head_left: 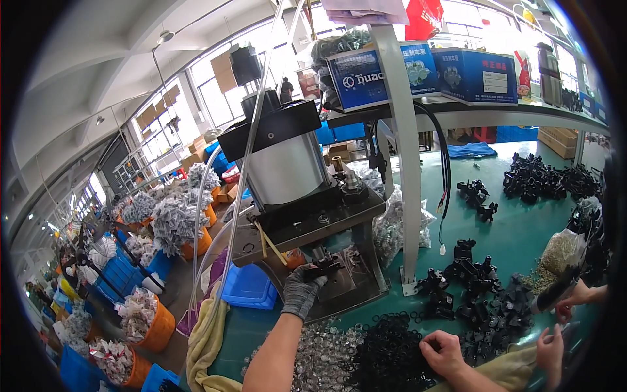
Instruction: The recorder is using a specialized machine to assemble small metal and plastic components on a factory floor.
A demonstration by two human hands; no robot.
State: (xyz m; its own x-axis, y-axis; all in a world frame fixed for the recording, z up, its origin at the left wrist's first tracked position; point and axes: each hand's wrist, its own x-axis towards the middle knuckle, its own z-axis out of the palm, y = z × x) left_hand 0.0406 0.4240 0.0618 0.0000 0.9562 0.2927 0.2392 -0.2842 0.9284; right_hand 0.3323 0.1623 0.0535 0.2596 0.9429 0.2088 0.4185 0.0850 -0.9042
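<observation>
My left hand [302,292], in a grey knitted glove, reaches into the pneumatic press [287,163]. Its fingers are closed on a small black part [324,266] lying on the press bed beneath the ram. My right hand [445,351] is bare and rests at the right edge of a heap of black rings [388,353]. Thumb and forefinger are bent together there; whatever they pinch is too small or hidden to make out. Left of the rings spreads a heap of clear round pieces [326,349].
Black moulded parts [467,281] lie in heaps across the green table [483,238]. At the right edge, a co-worker's hands [571,300] are at work. A white post [405,163] rises beside the press. A blue plastic lid [249,286] and yellow cloth [206,340] lie on the left.
</observation>
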